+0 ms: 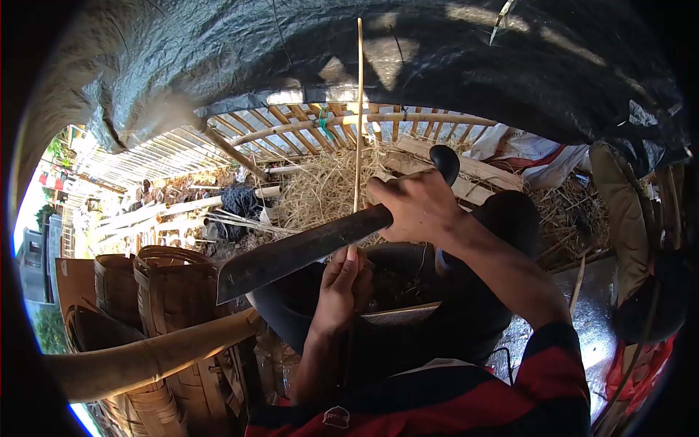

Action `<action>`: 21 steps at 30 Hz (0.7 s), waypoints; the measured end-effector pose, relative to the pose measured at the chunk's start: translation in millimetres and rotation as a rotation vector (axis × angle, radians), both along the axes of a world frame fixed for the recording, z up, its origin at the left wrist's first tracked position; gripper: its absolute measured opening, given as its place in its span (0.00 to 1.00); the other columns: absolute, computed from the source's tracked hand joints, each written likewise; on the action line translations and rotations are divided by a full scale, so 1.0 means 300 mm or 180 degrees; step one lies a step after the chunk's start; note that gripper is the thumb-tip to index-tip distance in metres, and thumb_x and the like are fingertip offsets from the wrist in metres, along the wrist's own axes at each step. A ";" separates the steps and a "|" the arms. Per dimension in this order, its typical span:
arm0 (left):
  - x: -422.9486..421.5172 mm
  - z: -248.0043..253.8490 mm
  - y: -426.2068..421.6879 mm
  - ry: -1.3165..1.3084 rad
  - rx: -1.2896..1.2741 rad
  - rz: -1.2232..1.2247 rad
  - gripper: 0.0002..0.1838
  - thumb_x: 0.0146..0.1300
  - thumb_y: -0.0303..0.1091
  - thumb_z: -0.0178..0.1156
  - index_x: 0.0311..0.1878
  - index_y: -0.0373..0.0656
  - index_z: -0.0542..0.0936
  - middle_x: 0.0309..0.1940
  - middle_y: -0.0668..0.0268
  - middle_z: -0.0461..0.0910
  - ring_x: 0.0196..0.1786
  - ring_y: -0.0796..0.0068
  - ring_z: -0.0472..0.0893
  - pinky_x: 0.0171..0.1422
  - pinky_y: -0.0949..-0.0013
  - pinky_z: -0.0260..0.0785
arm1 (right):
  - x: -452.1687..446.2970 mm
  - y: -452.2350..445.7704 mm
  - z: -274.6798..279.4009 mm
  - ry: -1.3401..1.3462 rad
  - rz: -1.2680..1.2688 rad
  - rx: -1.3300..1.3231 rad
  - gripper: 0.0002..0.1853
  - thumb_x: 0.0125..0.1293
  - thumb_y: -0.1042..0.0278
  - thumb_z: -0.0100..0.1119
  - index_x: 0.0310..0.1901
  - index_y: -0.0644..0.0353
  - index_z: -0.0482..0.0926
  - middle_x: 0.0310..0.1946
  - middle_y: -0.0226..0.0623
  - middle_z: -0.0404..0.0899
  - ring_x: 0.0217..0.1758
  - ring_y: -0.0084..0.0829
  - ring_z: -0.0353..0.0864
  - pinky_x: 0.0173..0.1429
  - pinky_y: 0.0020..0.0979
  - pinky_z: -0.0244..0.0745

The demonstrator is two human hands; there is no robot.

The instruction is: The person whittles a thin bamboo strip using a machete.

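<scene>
My right hand (419, 207) is closed around the handle of a machete (295, 255), whose dark butt sticks out beyond the fist. The wide, dark blade points left and slightly down, across the front of my body. Below it, my left hand (344, 280) grips the lower part of a thin bamboo strip (359, 109) with the thumb uppermost. That strip stands nearly upright, its tip reaching high in front of the black sheet. Near the right fist, the blade crosses the strip or comes close to it; whether they touch I cannot tell.
A black tub (280, 313) sits beneath my hands. Woven bamboo baskets (171, 291) and a thick bamboo pole (153, 360) are at left. Straw (313, 186) and boards lie ahead, before a bamboo slat fence (291, 127). A black plastic sheet (451, 65) hangs overhead.
</scene>
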State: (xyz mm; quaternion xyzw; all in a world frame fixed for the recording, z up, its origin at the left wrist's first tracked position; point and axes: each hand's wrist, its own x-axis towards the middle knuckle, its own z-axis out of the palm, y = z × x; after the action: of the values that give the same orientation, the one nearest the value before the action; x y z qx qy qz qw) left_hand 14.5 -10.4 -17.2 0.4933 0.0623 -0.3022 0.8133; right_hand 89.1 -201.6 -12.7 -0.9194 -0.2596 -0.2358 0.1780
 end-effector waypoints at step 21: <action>-0.015 -0.005 -0.013 -0.0475 0.0868 0.0648 0.10 0.76 0.36 0.46 0.37 0.45 0.71 0.17 0.80 0.57 0.19 0.91 0.54 0.22 0.79 0.44 | 0.045 -0.084 0.000 0.0574 -0.0206 -0.0205 0.20 0.40 0.57 0.69 0.37 0.53 0.79 0.20 0.39 0.81 0.24 0.39 0.83 0.33 0.37 0.79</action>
State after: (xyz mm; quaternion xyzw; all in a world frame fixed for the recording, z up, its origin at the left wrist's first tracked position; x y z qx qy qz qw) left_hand 10.0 -14.4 -18.6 0.6111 0.0917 -0.1697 0.7677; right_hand 102.7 -226.9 -12.6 -0.9500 -0.2202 -0.1493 0.1633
